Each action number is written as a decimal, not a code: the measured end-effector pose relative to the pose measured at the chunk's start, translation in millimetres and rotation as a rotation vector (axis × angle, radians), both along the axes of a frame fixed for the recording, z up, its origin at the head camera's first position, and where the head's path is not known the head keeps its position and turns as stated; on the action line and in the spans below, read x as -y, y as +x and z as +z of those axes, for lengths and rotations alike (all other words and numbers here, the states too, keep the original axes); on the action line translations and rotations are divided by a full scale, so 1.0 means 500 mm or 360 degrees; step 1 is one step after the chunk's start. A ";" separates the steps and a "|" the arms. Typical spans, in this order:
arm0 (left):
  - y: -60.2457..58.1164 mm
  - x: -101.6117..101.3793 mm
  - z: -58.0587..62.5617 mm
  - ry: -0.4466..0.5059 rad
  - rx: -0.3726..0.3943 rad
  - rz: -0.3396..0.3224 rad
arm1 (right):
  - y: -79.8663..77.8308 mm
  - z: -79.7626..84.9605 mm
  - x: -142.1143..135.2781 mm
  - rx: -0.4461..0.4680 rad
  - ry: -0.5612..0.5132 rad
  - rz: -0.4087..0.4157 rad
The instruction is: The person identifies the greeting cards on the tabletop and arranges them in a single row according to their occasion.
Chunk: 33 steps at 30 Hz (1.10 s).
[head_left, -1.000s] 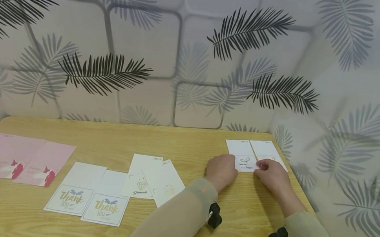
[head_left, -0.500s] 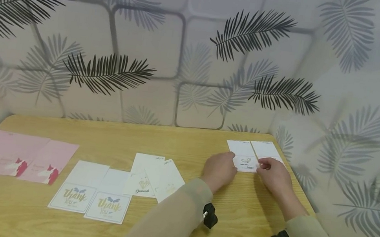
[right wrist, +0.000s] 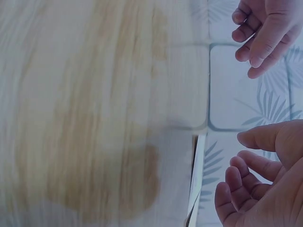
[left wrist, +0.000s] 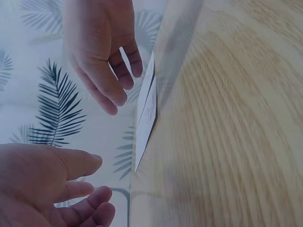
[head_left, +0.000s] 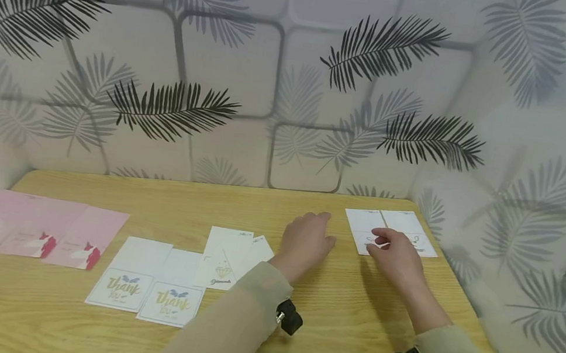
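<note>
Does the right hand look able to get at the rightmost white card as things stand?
Probably yes: the right hand looks empty and hovers close by, nothing seems to lie on the rightmost white card, and the left hand is off to the left.

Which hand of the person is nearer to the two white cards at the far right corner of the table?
The right hand. In the head view, it overlaps the near part of the two white cards; the left hand is to their left, apart from them.

The head view looks forward and down; nearer wrist views share the tabletop (head_left: 339, 319).
</note>
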<state>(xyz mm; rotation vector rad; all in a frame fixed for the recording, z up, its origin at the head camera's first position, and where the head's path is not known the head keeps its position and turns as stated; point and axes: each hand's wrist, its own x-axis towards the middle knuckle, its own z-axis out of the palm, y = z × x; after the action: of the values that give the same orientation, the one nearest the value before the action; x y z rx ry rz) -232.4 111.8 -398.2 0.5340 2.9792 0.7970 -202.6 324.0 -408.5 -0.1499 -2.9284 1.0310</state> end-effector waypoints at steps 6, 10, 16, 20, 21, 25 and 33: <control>0.011 0.051 0.000 0.0101 0.0023 0.0026 | 0.002 0.009 0.047 -0.0023 -0.0040 0.0070; 0.016 0.081 -0.002 0.0122 0.0051 0.0057 | 0.002 0.009 0.081 -0.0014 -0.0097 0.0118; 0.017 0.141 0.001 0.0213 0.0105 0.0095 | 0.010 0.010 0.130 0.0031 -0.0211 0.0211; 0.021 0.179 -0.002 0.0255 0.0131 0.0144 | 0.013 0.003 0.160 0.0070 -0.0222 0.0274; 0.023 0.187 -0.003 0.0262 0.0141 0.0155 | 0.014 0.001 0.167 0.0082 -0.0229 0.0290; 0.029 0.217 -0.004 0.0236 0.0139 0.0199 | 0.017 -0.005 0.194 0.0126 -0.0279 0.0333; 0.049 0.278 -0.013 0.0170 0.0086 0.0263 | 0.024 -0.007 0.235 0.0156 -0.0346 0.0381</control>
<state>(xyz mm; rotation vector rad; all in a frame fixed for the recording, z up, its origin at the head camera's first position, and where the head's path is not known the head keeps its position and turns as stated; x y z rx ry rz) -208.1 -27.2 -404.5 0.2661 2.9732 0.9707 -190.8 206.5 -411.8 0.1544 -2.9671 1.4134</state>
